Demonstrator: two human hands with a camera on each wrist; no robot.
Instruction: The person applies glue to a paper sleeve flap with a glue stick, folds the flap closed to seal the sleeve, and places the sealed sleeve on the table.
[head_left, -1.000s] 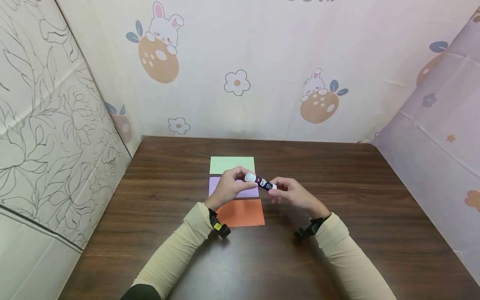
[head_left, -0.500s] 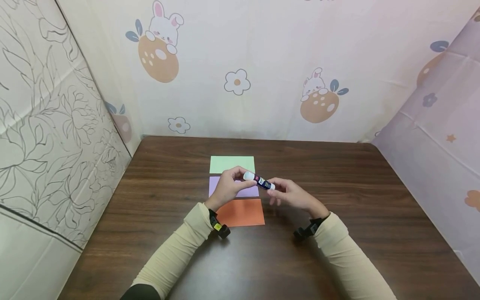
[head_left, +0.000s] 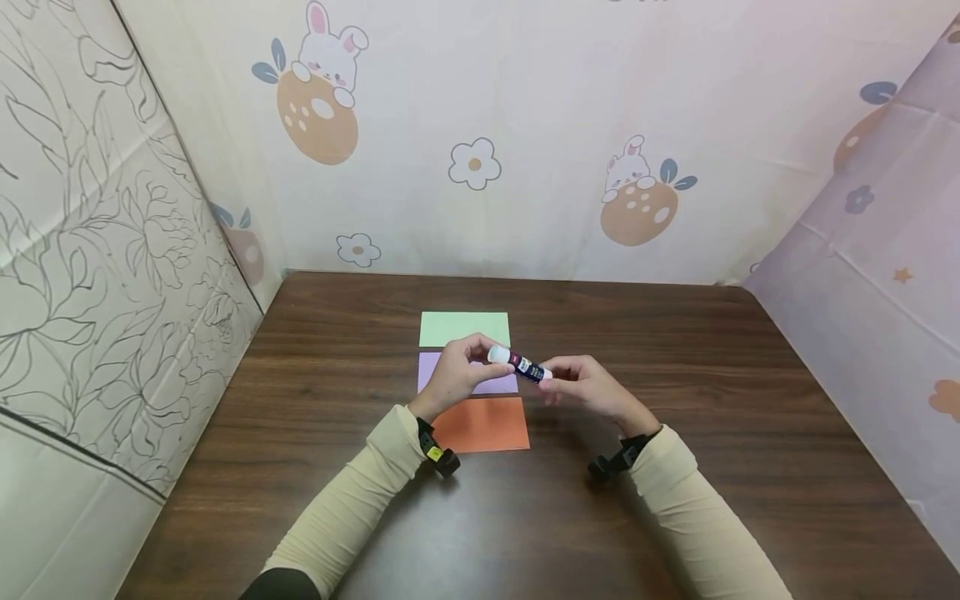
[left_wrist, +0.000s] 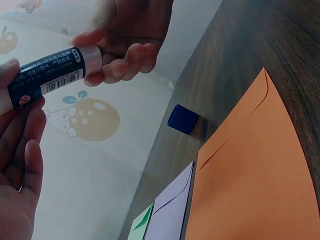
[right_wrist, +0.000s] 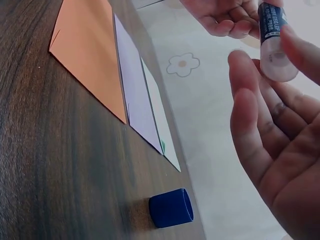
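Between both hands a glue stick (head_left: 529,368) with a dark printed label is held slanted above the envelopes. My left hand (head_left: 454,377) pinches it near its white upper end. With thumb and fingers, my right hand (head_left: 592,388) grips the pale base at the other end. In the left wrist view the label's barcode and the base (left_wrist: 93,59) show between the two hands. A blue cap (right_wrist: 171,208) lies on its side on the table; the right hand hides it in the head view.
On the dark wooden table (head_left: 675,333) lie three envelopes in a column: green (head_left: 465,328) at the back, purple (head_left: 429,370) in the middle, orange (head_left: 487,425) nearest. The left forearm overlaps the orange one's left side. A printed cloth (head_left: 480,225) hangs behind the table.
The right hand's fingers have shifted at the glue stick's base, loosening and closing again. The glue stick moved slightly left, then back right. The left hand stays in place.
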